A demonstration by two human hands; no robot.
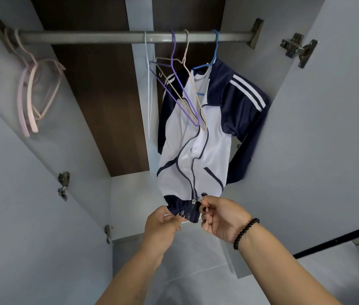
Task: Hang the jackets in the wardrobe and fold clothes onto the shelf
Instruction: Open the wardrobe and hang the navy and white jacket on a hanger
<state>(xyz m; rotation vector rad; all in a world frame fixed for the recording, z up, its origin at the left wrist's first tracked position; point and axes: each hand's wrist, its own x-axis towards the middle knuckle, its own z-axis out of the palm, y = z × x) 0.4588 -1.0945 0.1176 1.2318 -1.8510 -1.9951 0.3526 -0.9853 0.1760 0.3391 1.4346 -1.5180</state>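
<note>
The navy ribbed hem of a white and navy zip-front track jacket (198, 137) is pinched from both sides at the bottom of the zip: the left hand (163, 223) has its fingers (179, 214) curled round the left part of the hem, and the right hand (220, 219), worn with a black beaded bracelet (245, 233) at the wrist, has its fingers (203, 209) closed on the right edge just beside the small metal zip slider (194, 200). The zip is seen open above the hem. The jacket is hung on a blue wire hanger (209, 62) from the grey metal wardrobe rail (108, 37). A purple wire hanger (175, 84), a beige wire hanger (192, 93) and a white wire hanger (148, 84) are hooked on the rail just to its left, unloaded. Several pink hangers (33, 93) are bunched at the rail's far left end. Metal door hinges (298, 49) are mounted on the grey side panels.
</note>
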